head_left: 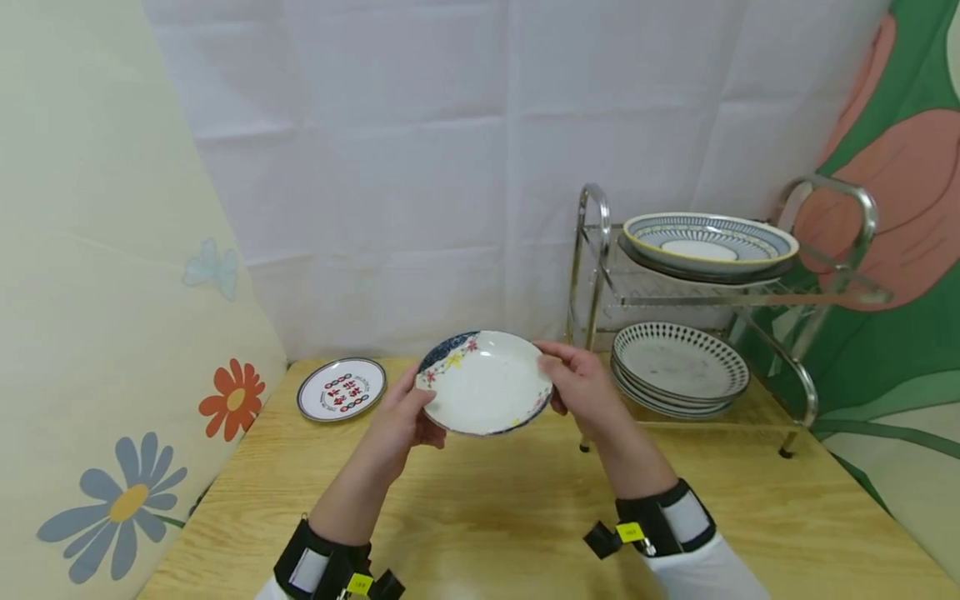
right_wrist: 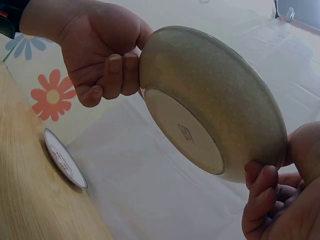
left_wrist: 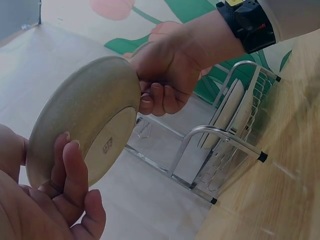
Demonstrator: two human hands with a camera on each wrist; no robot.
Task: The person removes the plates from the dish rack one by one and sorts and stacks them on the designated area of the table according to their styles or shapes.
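Both hands hold a white plate (head_left: pixel 491 387) with a dark blue patch and red and yellow flowers at its rim. My left hand (head_left: pixel 403 417) grips its left edge, thumb on top and fingers underneath. On the opposite edge, my right hand (head_left: pixel 581 385) pinches the rim the same way. The wrist views show the plate's underside (left_wrist: pixel 95 110) raised above the table, with a small stamp on its flat base. Behind the left hand, a smaller white plate (head_left: pixel 342 390) with red characters and a dark rim lies on the table.
A two-tier metal rack (head_left: pixel 592 283) stands at the back right. Its upper shelf bears a blue-patterned plate (head_left: pixel 708 242) over a darker one; below sit several stacked plates (head_left: pixel 681 367) with black-dotted rims. A white cloth (head_left: pixel 390 167) hangs behind the wooden table (head_left: pixel 480 517).
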